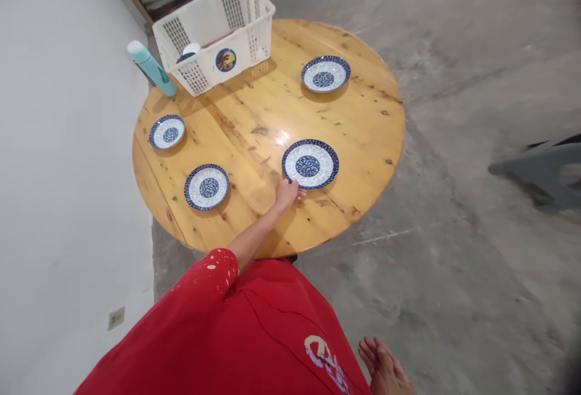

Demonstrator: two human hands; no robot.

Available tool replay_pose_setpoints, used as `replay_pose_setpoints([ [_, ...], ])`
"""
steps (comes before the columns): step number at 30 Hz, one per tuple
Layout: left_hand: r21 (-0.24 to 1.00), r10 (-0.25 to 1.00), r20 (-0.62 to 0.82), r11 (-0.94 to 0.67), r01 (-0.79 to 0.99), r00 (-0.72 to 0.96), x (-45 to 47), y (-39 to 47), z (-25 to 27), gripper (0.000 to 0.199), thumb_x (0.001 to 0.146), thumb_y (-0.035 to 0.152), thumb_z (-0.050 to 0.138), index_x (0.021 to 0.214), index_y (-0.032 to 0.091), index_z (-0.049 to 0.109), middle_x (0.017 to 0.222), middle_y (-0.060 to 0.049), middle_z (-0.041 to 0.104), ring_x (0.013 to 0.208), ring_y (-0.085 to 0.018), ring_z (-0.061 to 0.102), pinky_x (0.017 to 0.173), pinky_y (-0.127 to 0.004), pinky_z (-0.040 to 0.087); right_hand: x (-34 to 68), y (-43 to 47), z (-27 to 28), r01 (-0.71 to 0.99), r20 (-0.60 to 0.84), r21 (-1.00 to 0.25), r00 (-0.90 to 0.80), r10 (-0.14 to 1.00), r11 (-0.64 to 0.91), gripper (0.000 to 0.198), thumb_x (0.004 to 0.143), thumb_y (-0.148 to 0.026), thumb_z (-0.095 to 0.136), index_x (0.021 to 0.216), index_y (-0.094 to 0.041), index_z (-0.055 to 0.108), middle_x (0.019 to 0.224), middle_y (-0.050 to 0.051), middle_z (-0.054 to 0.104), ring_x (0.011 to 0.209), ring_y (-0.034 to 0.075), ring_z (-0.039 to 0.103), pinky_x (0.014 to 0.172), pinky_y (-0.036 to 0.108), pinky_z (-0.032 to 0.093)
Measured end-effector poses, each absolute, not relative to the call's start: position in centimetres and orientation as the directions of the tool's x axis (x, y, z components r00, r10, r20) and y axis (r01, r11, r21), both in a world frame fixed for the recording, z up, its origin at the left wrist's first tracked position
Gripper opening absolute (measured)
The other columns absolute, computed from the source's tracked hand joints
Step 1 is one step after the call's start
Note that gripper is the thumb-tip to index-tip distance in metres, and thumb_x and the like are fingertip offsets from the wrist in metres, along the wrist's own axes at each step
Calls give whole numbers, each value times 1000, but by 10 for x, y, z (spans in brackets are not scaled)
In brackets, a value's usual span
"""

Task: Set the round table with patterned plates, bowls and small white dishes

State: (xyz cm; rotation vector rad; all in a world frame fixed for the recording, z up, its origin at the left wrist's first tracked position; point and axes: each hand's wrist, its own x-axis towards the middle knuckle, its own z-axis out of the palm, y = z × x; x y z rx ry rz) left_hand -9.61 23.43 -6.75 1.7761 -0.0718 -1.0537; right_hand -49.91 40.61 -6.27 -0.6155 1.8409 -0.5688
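Observation:
My left hand (288, 192) reaches over the round wooden table and pinches the near rim of a blue-and-white plate (308, 165). Its thumb lies at the rim, with the other fingers lower down beside it. Whether the plate is slightly lifted or rests on the wood I cannot tell. My right hand (384, 365) hangs low beside the red shirt, away from the table, its fingers stretched out and holding nothing. Three more plates of the same pattern sit around the tabletop: one at the near left (207, 187), a smaller one at the far left (167, 132) and one at the far right (325, 74).
A white plastic basket (236, 50) stands at the back of the wooden table (254, 219), with a white-and-blue item inside. Left of it is a turquoise bottle (152, 68). A white wall (68, 141) borders the left; a grey stool-like object (544, 171) stands on the concrete floor.

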Motion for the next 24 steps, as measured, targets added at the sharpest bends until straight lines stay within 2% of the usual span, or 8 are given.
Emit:
replay_pose_setpoints([
  [3, 764, -476, -640, -475, 436, 603, -105, 232, -64, 16, 99, 19, 52, 86, 13, 57, 71, -8, 75, 60, -11, 72, 54, -15, 47, -493, 387, -56, -69, -704, -634, -358, -613, 770, 51, 57, -62, 81, 90, -26, 67, 91, 11, 72, 123, 49, 62, 113, 57, 47],
  [6, 749, -465, -660, -468, 469, 589, -116, 230, -62, 15, 100, 17, 50, 87, 13, 57, 72, -10, 76, 58, -11, 71, 50, -15, 45, -492, 371, -54, -101, -692, -642, -351, -631, 760, 48, 60, -62, 81, 90, -26, 69, 92, 11, 74, 120, 46, 66, 109, 54, 52],
  [10, 725, -462, -689, -460, 513, 559, -131, 227, -60, 18, 100, 18, 49, 86, 12, 58, 77, -13, 77, 59, -12, 72, 50, -17, 45, -492, 352, -55, -129, -689, -646, -326, -647, 753, 53, 57, -61, 83, 92, -24, 69, 90, 11, 74, 111, 46, 70, 107, 54, 54],
  [14, 711, -461, -703, -432, 555, 541, -142, 225, -63, 20, 100, 19, 48, 84, 12, 58, 82, -15, 78, 60, -12, 72, 52, -17, 46, -492, 335, -57, -211, -691, -630, -285, -664, 747, 55, 56, -65, 80, 90, -23, 69, 86, 11, 74, 97, 45, 74, 97, 52, 61],
  [17, 695, -452, -717, -406, 593, 531, -146, 225, -65, 18, 99, 22, 54, 83, 13, 57, 78, -12, 77, 58, -12, 71, 52, -17, 46, -496, 325, -60, -286, -681, -624, -257, -685, 727, 54, 57, -67, 78, 89, -24, 70, 85, 11, 75, 92, 44, 75, 89, 49, 65],
  [20, 683, -455, -728, -413, 603, 513, -147, 226, -65, 17, 99, 22, 54, 83, 14, 56, 76, -11, 77, 56, -11, 69, 50, -18, 45, -503, 316, -63, -316, -688, -606, -254, -680, 730, 53, 59, -68, 78, 90, -25, 70, 87, 11, 75, 95, 44, 75, 90, 48, 64],
  [24, 692, -460, -720, -418, 589, 519, -148, 226, -62, 18, 101, 21, 47, 87, 14, 56, 80, -12, 78, 57, -12, 70, 51, -18, 45, -507, 309, -63, -288, -719, -575, -270, -640, 766, 55, 58, -67, 79, 91, -24, 70, 87, 10, 75, 105, 46, 72, 99, 50, 60],
])
